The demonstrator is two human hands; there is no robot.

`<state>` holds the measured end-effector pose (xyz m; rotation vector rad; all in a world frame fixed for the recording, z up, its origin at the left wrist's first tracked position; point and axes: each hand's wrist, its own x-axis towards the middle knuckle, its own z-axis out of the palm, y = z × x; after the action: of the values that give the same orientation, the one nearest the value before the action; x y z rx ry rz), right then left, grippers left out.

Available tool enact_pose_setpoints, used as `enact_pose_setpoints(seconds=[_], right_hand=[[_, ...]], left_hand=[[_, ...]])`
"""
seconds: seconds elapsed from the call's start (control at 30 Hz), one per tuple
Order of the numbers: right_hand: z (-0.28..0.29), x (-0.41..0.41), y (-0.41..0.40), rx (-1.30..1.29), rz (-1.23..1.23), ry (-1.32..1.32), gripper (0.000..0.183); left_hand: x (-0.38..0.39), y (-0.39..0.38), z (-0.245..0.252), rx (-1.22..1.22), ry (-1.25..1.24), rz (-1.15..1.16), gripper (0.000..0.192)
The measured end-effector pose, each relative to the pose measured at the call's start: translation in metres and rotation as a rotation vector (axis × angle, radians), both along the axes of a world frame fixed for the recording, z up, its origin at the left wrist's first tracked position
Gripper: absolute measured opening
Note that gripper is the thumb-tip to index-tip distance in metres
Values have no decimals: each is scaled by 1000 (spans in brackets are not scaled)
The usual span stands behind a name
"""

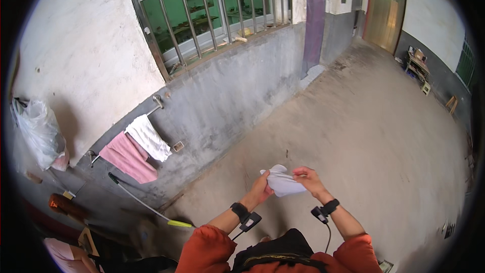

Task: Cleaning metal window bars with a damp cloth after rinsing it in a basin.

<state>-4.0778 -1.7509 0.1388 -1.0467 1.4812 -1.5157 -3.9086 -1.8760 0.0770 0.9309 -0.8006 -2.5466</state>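
Note:
A piece of white cloth (284, 184), partly folded, is held up in front of me above the concrete floor. My left hand (261, 189) grips its left end, with the thumb on top. At the cloth's upper right edge, my right hand (308, 182) has its thumb and fingertips close together; whether they pinch the fabric is hard to tell. Each wrist wears a black strap with a small device and a cable.
To the left, a pink towel (129, 155) and a white towel (149, 136) hang on a wall rail. A long stick with a yellow end (179, 223) leans below. A plastic bag (41, 136) hangs at far left. Another person's arm (83, 258) shows at the lower left.

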Motion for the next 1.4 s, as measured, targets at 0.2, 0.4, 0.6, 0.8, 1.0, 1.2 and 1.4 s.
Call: enact_pose_setpoints(seconds=[0.2, 0.4, 0.6, 0.8, 1.0, 1.2, 1.4], right_hand=[[22, -115, -85, 303, -77, -54, 14], [53, -214, -243, 191, -20, 93, 20], [118, -233, -401, -121, 147, 9, 18], [183, -238, -512, -238, 265, 82, 14], [222, -261, -563, -185, 368, 113, 14], [231, -306, -585, -183, 280, 106, 13], [231, -363, -634, -102, 203, 81, 13]], left_hand=[[-29, -131, 58, 249, 261, 174, 49], [11, -287, 161, -124, 220, 546, 35], [56, -376, 336, -870, 153, 941, 29], [77, -425, 462, -1503, -137, 1283, 41], [83, -512, 525, -1844, -486, 1583, 32], [40, -600, 530, -2254, -1280, 1752, 29], [-85, -631, 516, -2445, -611, 1222, 23]])
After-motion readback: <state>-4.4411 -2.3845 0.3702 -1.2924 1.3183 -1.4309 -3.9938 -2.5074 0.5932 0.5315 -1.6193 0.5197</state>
